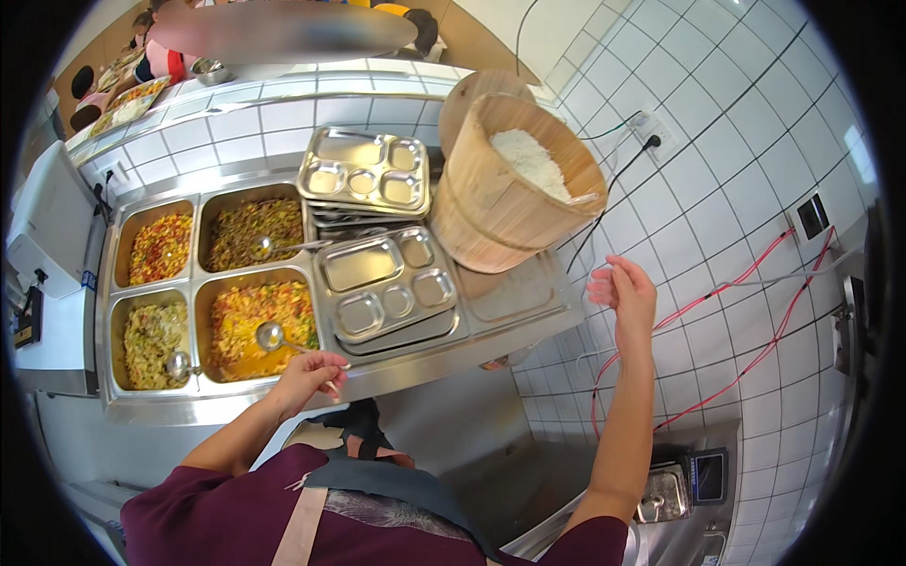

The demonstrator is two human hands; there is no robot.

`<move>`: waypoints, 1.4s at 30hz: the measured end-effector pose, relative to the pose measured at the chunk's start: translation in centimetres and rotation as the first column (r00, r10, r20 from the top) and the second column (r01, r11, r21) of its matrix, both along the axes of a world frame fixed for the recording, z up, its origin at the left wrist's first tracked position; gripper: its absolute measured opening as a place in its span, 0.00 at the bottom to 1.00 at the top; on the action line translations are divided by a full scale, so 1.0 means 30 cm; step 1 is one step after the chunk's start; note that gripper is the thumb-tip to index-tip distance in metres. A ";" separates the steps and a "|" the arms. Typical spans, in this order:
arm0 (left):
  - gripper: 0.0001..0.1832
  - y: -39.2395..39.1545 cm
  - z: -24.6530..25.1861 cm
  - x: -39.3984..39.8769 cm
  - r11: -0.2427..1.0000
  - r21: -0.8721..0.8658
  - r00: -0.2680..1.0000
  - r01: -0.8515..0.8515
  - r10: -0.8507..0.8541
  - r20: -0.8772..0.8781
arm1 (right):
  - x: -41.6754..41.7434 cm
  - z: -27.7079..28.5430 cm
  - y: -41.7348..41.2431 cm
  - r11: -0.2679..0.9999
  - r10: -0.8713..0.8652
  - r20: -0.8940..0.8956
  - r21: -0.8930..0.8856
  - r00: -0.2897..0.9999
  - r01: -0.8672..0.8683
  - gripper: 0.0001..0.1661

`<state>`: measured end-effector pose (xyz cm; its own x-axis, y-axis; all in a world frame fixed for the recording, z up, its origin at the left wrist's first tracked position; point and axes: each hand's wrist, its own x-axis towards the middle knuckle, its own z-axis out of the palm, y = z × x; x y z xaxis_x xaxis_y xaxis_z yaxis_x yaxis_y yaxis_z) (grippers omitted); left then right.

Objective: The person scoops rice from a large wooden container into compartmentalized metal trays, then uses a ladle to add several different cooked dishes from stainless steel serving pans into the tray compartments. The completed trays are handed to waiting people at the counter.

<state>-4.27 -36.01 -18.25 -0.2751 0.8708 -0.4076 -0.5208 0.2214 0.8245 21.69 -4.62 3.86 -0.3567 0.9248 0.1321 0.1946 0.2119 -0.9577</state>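
My left hand (311,380) is at the front edge of the steel counter, fingers bent, over the handle of a ladle (270,337). Whether the fingers grip that handle cannot be told. The ladle's bowl rests in a pan of orange-yellow egg and vegetable food (241,329). Raised to the right of the counter, my right hand (623,286) holds nothing, its fingers loosely bent and apart. Beyond it stands a wooden rice bucket (488,205) containing white rice (531,163). Compartmented steel trays lie between pans and bucket, one stack (364,173) behind another tray (386,283).
Other pans hold corn mix (161,247), minced brown-green food (255,230) and pale chopped vegetables (152,347). A round wooden lid (485,106) leans behind the bucket. Red cables (708,297) hang along the tiled wall. People sit beyond the tiled ledge (283,117).
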 end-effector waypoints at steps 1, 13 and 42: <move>0.09 0.042 -0.003 0.007 1.000 -0.007 1.000 -0.002 0.002 -0.022 | -0.007 -0.013 0.094 0.995 -0.006 0.053 0.099 0.999 0.001 0.13; 0.15 0.482 -0.145 0.015 0.965 -0.149 0.135 -0.217 -0.122 -0.983 | -0.279 -0.158 0.903 0.482 -0.245 0.902 0.432 0.356 -0.762 0.09; 0.20 0.751 -0.368 0.338 0.269 -0.523 0.303 -0.809 0.953 0.021 | -0.540 -0.028 1.256 0.317 0.272 0.932 0.150 0.241 -0.937 0.18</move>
